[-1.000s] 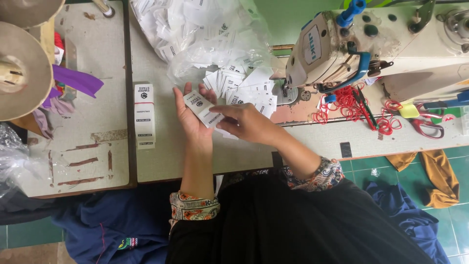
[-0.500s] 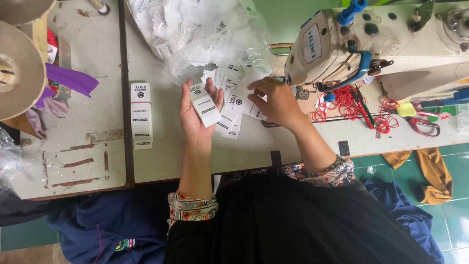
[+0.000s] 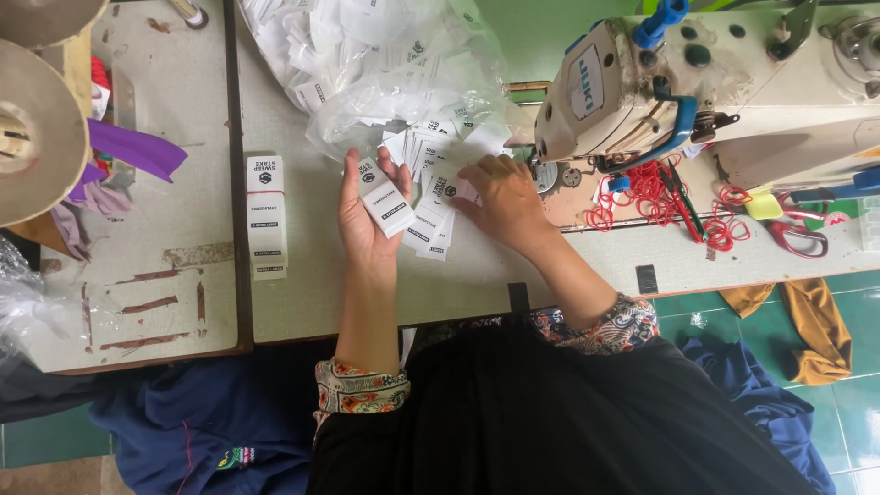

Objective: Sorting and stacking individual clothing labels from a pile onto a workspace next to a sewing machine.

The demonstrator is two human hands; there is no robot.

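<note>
My left hand point(image 3: 364, 225) is palm up over the white table and holds a small stack of white printed labels point(image 3: 386, 198). My right hand point(image 3: 502, 203) lies to its right, fingers down on a loose spread of the same labels point(image 3: 431, 229) on the table. Just beyond both hands a clear plastic bag point(image 3: 385, 64) spills many more white labels. A banded bundle of labels point(image 3: 266, 215) lies on the table left of my left hand.
A white sewing machine point(image 3: 724, 82) stands at the right, with red thread point(image 3: 655, 197) and red-handled scissors point(image 3: 797, 236) at its base. A large thread cone point(image 3: 32, 137) and purple fabric point(image 3: 133, 151) sit at the left. Blue cloth point(image 3: 211, 431) lies below the table edge.
My right hand has left the stack in my left hand and moved right, onto the loose labels on the table. My left hand has kept its stack, nearly still.
</note>
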